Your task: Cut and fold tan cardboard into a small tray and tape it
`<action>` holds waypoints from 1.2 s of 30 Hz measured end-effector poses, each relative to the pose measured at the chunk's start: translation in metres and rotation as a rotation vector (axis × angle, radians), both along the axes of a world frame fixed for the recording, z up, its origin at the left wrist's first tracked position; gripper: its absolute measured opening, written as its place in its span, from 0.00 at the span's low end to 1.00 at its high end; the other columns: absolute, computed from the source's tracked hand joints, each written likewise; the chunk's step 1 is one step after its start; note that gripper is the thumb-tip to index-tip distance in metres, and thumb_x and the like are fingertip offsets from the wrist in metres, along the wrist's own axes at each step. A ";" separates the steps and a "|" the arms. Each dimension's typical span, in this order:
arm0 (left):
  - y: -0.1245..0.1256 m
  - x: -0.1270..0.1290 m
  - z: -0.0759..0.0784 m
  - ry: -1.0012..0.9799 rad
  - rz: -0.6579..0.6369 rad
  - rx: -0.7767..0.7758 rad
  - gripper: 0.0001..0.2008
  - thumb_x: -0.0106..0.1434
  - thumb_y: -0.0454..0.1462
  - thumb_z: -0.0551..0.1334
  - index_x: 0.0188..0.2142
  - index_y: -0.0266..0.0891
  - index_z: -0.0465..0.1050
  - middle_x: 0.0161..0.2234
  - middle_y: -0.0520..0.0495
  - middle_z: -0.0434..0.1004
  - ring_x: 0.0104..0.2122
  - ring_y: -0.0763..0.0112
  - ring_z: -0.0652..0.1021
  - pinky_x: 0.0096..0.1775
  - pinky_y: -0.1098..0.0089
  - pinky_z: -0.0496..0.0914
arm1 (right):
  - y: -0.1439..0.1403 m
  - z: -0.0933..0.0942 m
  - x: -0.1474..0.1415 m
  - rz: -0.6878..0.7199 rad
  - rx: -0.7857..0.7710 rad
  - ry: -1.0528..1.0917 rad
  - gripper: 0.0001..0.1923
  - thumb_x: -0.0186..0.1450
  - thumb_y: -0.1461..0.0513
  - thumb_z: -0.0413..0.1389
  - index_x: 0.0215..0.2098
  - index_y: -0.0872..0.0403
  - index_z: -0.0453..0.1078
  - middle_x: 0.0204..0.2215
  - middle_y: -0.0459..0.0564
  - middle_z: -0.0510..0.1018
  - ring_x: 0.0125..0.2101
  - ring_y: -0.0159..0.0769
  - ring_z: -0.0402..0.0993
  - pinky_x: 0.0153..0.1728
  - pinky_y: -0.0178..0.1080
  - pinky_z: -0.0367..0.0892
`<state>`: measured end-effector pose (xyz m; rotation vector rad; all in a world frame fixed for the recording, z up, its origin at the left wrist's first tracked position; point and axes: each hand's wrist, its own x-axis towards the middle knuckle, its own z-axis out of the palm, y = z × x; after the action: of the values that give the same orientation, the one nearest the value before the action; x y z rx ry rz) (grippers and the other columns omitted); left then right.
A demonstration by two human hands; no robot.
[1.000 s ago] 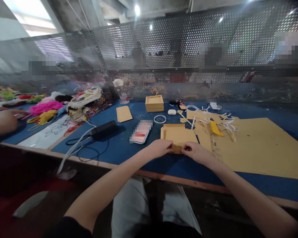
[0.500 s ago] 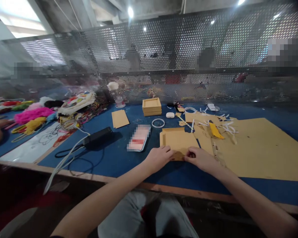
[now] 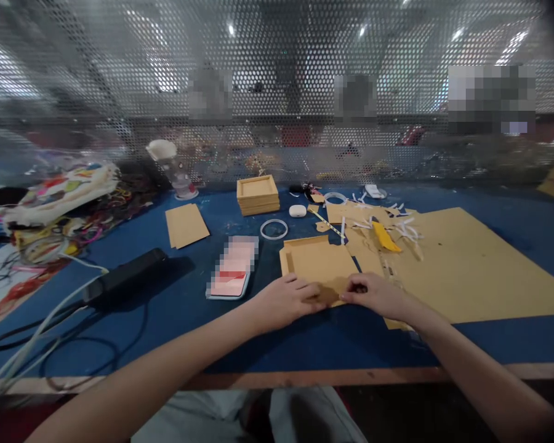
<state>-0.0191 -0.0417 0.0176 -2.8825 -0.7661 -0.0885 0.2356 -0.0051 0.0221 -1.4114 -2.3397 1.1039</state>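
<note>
A brown cardboard piece with raised, folded edges lies flat on the blue table in front of me. My left hand has its bent fingers at the near-left part of its front edge. My right hand pinches that same edge farther right, thumb and forefinger together. The two hands are a short gap apart, and the fingers cover part of the near flap. Behind the cardboard stands a stack of shallow cardboard trays. Left of it lie two flat cardboard pieces.
A phone and a black power adapter with cables lie to the left. A tape ring and white earbud case sit behind. At right are a yellow cutter, paper strips and a large cardboard sheet. A perforated metal screen closes the back.
The view has tilted down and turned right, so things on the table appear farther left. Both hands remain at the cardboard's near edge, with little change in their grip.
</note>
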 end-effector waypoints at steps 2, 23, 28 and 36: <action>0.005 -0.004 -0.002 -0.047 -0.029 -0.039 0.19 0.69 0.36 0.53 0.58 0.53 0.64 0.54 0.48 0.68 0.50 0.65 0.70 0.51 0.65 0.60 | -0.001 -0.001 -0.001 -0.007 0.019 -0.033 0.12 0.60 0.55 0.57 0.26 0.55 0.71 0.23 0.47 0.72 0.25 0.34 0.65 0.27 0.35 0.57; 0.011 -0.018 -0.013 -0.142 -0.076 -0.195 0.24 0.69 0.33 0.51 0.63 0.51 0.57 0.63 0.50 0.59 0.61 0.63 0.60 0.61 0.57 0.51 | -0.013 0.008 0.009 -0.055 0.077 -0.199 0.13 0.65 0.53 0.54 0.29 0.53 0.68 0.23 0.45 0.72 0.24 0.33 0.66 0.25 0.35 0.57; 0.009 -0.018 -0.010 -0.139 -0.078 -0.213 0.24 0.68 0.33 0.51 0.63 0.51 0.56 0.63 0.50 0.59 0.61 0.63 0.61 0.60 0.57 0.52 | -0.011 0.004 0.010 -0.059 0.092 -0.232 0.13 0.64 0.53 0.54 0.28 0.52 0.67 0.24 0.46 0.73 0.25 0.34 0.67 0.26 0.36 0.58; 0.009 -0.018 -0.008 -0.143 -0.086 -0.204 0.25 0.67 0.33 0.52 0.63 0.50 0.57 0.62 0.48 0.61 0.60 0.63 0.63 0.59 0.59 0.54 | -0.017 -0.001 0.012 -0.052 0.179 -0.281 0.13 0.66 0.52 0.52 0.30 0.51 0.66 0.28 0.47 0.74 0.29 0.37 0.69 0.28 0.37 0.58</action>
<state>-0.0373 -0.0328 0.0092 -3.1311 -0.7117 -0.2429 0.2481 -0.0217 0.0212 -1.6393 -2.4960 0.6998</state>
